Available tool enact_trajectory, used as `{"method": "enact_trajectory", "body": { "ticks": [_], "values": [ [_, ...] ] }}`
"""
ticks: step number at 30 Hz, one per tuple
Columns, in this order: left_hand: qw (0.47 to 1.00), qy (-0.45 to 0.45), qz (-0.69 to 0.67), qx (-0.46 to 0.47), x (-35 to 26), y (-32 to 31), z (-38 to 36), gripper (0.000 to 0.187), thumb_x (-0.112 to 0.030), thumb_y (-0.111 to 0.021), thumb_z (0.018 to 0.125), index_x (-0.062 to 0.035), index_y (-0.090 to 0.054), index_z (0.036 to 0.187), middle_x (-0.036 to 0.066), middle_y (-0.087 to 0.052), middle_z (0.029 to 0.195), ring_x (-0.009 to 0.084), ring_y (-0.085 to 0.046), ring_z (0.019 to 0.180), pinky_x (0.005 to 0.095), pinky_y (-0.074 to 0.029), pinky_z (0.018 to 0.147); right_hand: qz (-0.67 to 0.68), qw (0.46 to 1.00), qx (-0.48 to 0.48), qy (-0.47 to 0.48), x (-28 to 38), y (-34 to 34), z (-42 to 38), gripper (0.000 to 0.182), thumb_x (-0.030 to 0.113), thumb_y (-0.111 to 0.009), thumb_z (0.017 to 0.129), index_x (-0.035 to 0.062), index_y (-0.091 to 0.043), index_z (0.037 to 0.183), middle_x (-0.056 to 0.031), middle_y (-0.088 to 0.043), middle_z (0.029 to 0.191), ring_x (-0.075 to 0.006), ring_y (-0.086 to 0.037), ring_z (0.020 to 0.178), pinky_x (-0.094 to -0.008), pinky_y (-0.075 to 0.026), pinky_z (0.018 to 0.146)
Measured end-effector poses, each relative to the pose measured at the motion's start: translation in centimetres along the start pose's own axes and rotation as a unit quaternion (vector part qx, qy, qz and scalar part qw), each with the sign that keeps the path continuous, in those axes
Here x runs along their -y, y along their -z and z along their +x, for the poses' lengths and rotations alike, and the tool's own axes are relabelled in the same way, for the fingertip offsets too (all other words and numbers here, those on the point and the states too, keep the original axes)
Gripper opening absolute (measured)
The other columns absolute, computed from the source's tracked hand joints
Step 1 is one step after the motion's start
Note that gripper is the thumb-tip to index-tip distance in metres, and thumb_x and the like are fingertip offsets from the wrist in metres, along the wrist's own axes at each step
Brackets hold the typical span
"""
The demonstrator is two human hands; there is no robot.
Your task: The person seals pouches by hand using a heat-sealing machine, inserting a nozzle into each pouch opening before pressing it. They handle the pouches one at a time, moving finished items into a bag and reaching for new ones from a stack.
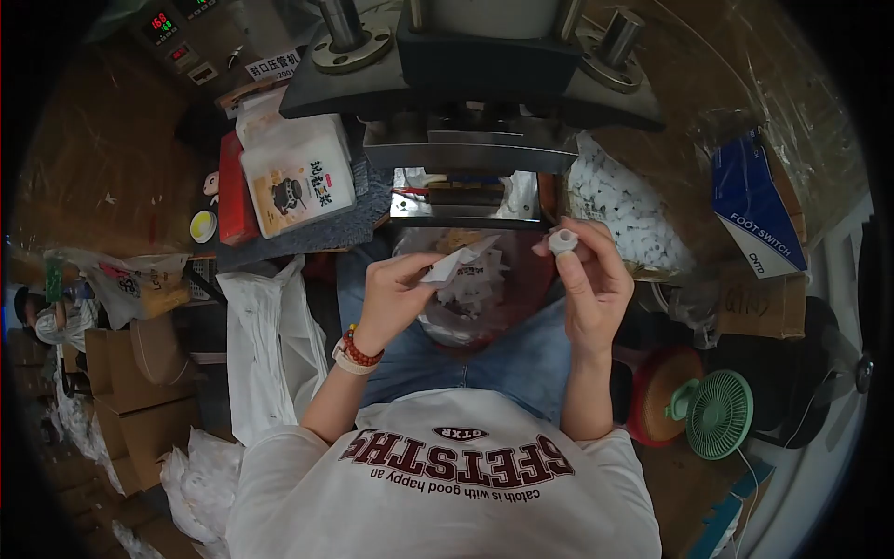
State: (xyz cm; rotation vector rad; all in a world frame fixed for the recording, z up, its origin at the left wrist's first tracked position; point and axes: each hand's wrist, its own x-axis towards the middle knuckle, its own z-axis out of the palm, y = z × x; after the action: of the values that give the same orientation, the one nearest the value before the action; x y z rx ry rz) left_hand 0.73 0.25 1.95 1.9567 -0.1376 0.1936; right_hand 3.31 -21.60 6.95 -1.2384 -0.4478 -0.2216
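A small white plastic spout cap, round and ribbed, sits pinched between the fingertips of the right hand, raised just in front of the press machine. The left hand is closed on a flat, glossy white pouch with dark print, gripping it by one corner so it angles up toward the cap; the two things are near but not touching. Below them, over the person's lap, a crinkled clear bag holds more such pouches. Right of the press lies a clear bag of white caps. A stack of printed pouches rests at the left, and a green fan stands low right.
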Motion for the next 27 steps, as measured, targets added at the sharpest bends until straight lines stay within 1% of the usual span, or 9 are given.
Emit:
{"method": "enact_trajectory", "body": {
  "ticks": [5, 8, 10, 13, 15, 18, 21, 23, 27],
  "values": [
    [0.964, -0.202, 0.168, -0.049, -1.3, 1.0, 0.7, 0.037, 0.004, -0.064, 0.067, -0.0038, -0.067, 0.102, 0.009, -0.069, 0.095, 0.0227, -0.068, 0.081, 0.0292, -0.054, 0.065, -0.274, 0.947, 0.164, -0.021, -0.3, -0.3, 0.6, 0.028, -0.006, -0.063, 0.08, -0.0025, -0.062, 0.108, -0.014, -0.059, 0.109, -0.0218, -0.062, 0.091, -0.0303, -0.049, 0.08],
    [0.928, -0.263, 0.261, -0.029, -2.4, 2.1, 0.6, 0.041, 0.003, -0.063, 0.065, -0.0054, -0.066, 0.105, 0.008, -0.069, 0.098, 0.0246, -0.067, 0.08, 0.0302, -0.054, 0.064, -0.427, 0.849, 0.271, 0.151, -0.7, -0.3, 1.1, 0.033, -0.006, -0.062, 0.079, -0.0006, -0.062, 0.111, -0.0124, -0.061, 0.107, -0.0291, -0.058, 0.092, -0.0349, -0.048, 0.081],
    [0.922, -0.274, 0.275, -0.008, -2.2, 2.1, 0.3, 0.042, 0.002, -0.063, 0.065, -0.0063, -0.065, 0.106, 0.007, -0.068, 0.099, 0.0247, -0.067, 0.078, 0.0301, -0.054, 0.064, -0.44, 0.837, 0.288, 0.152, -0.2, -0.7, 1.4, 0.033, -0.004, -0.063, 0.079, -0.0004, -0.061, 0.112, -0.0122, -0.061, 0.109, -0.0306, -0.058, 0.095, -0.0359, -0.048, 0.082],
    [0.974, -0.166, 0.147, 0.036, 0.6, 0.7, 0.0, 0.03, -0.002, -0.067, 0.073, -0.0055, -0.068, 0.102, 0.008, -0.069, 0.091, 0.0165, -0.067, 0.069, 0.027, -0.052, 0.061, -0.439, 0.848, 0.263, 0.14, -0.8, -0.5, 1.8, 0.035, -0.001, -0.063, 0.08, 0.0006, -0.059, 0.115, -0.013, -0.058, 0.116, -0.0324, -0.056, 0.103, -0.0379, -0.047, 0.087],
    [0.985, 0.111, -0.017, 0.13, 2.6, -1.1, 0.7, 0.016, -0.012, -0.068, 0.084, -0.0018, -0.07, 0.097, 0.007, -0.07, 0.082, 0.0063, -0.062, 0.065, 0.0231, -0.049, 0.059, -0.414, 0.887, 0.17, 0.111, -1.2, -0.1, 2.0, 0.035, 0.002, -0.063, 0.082, 0.0014, -0.058, 0.117, -0.0145, -0.056, 0.119, -0.0328, -0.055, 0.108, -0.0388, -0.045, 0.09],
    [0.934, 0.206, -0.285, 0.061, 3.0, -2.9, 2.1, 0.025, -0.021, -0.068, 0.088, 0.0036, -0.07, 0.091, 0.006, -0.069, 0.076, 0.0024, -0.058, 0.068, 0.0204, -0.047, 0.058, -0.459, 0.884, 0.037, 0.079, -0.2, 2.5, 3.1, 0.028, 0.005, -0.064, 0.083, 0.0011, -0.061, 0.11, -0.0168, -0.06, 0.111, -0.033, -0.059, 0.1, -0.0364, -0.046, 0.087],
    [0.888, 0.25, -0.383, 0.046, 2.0, -2.4, 4.8, 0.025, -0.018, -0.067, 0.088, 0.0066, -0.067, 0.095, 0.009, -0.069, 0.087, 0.0087, -0.064, 0.071, 0.0227, -0.051, 0.062, -0.534, 0.843, -0.014, 0.058, -1.6, 6.1, 4.7, 0.025, 0.005, -0.064, 0.083, 0.001, -0.061, 0.108, -0.0155, -0.061, 0.11, -0.0332, -0.059, 0.095, -0.0367, -0.047, 0.083],
    [0.851, 0.27, -0.447, 0.046, 3.1, -2.3, 6.2, 0.024, -0.015, -0.065, 0.089, 0.0066, -0.064, 0.1, 0.012, -0.069, 0.094, 0.0142, -0.067, 0.077, 0.026, -0.055, 0.065, -0.707, 0.706, -0.007, 0.029, -4.6, 8.0, 5.2, 0.029, 0.006, -0.064, 0.082, 0.0012, -0.059, 0.11, -0.0143, -0.058, 0.11, -0.0336, -0.057, 0.096, -0.0401, -0.047, 0.082],
    [0.852, 0.278, -0.443, 0.03, 2.4, -2.5, 6.4, 0.026, -0.017, -0.066, 0.088, 0.0064, -0.064, 0.099, 0.011, -0.069, 0.094, 0.013, -0.066, 0.074, 0.027, -0.054, 0.066, -0.687, 0.725, 0.002, -0.045, -7.0, 8.3, 5.1, 0.032, 0.006, -0.063, 0.081, 0.0016, -0.058, 0.111, -0.0141, -0.055, 0.108, -0.0335, -0.054, 0.099, -0.0427, -0.046, 0.083]
  ]
}}
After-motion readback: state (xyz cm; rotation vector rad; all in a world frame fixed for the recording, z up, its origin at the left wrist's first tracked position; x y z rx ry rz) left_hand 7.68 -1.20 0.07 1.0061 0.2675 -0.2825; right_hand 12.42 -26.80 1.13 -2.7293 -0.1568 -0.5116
